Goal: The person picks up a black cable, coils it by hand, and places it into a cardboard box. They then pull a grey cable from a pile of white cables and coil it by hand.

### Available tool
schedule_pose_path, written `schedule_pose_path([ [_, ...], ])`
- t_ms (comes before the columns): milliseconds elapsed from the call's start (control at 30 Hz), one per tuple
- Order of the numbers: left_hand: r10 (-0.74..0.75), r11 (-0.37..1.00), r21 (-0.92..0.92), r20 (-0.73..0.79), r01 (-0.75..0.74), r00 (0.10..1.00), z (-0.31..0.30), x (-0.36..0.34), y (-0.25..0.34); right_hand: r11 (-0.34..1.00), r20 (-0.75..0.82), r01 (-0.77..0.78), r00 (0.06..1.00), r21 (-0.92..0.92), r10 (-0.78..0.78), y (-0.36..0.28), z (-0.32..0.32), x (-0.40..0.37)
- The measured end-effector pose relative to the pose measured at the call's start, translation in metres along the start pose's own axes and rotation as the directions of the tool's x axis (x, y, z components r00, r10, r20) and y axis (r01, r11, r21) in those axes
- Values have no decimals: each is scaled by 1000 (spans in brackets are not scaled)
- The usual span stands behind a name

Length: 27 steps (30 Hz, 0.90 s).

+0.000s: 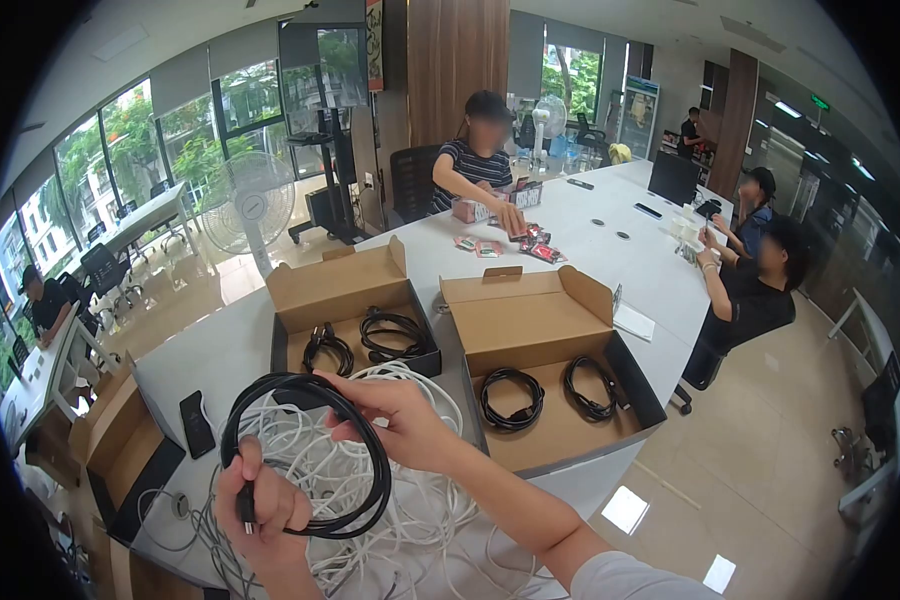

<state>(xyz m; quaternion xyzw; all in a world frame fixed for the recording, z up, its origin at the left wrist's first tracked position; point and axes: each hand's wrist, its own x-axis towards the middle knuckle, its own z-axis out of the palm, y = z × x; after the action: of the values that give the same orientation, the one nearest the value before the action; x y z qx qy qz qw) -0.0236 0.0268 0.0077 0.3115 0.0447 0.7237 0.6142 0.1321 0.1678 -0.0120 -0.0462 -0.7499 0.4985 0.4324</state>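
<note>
A black cable [381, 482] is wound into a large loop in front of me. My left hand [268, 508] is closed around its lower left side, with a metal-tipped connector [248, 515] sticking down by the fingers. At the upper right of the loop, my right hand [398, 415] pinches the cable between thumb and fingers. Beneath both hands spreads a tangled heap of white cables [425, 515]. Just beyond, an open cardboard box [335, 275] holds two coiled black cables [390, 334]. To its right, another open box [530, 320] contains two more black coils [512, 399].
A dark phone [197, 423] lies left of the heap, near a third open box [130, 455]. Across the white table [570, 215], a person [480, 160] handles small red packets [540, 250]. Two people [765, 270] sit along the right side. A fan [253, 205] stands beyond the left edge.
</note>
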Motion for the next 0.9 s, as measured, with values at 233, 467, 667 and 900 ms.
schedule_pose_path([
  [233, 74, 962, 266, -38, -62, 997, 0, 3, -4, 979, 174, 1, 984, 203, -37, -17, -15, -4],
  [467, 234, 791, 605, -164, -90, 958, 7, 6, -12, 891, 227, -107, 974, 441, 5, 1, -16, -1],
  [667, 427, 632, 754, -141, -183, 893, 5, 4, -25, 808, 291, -162, 957, 566, -12, -5, -25, -5],
  [900, 483, 407, 910, -137, -83, 865, 8, -2, -26, 747, 197, -227, 972, 625, 129, -5, -16, 0],
])
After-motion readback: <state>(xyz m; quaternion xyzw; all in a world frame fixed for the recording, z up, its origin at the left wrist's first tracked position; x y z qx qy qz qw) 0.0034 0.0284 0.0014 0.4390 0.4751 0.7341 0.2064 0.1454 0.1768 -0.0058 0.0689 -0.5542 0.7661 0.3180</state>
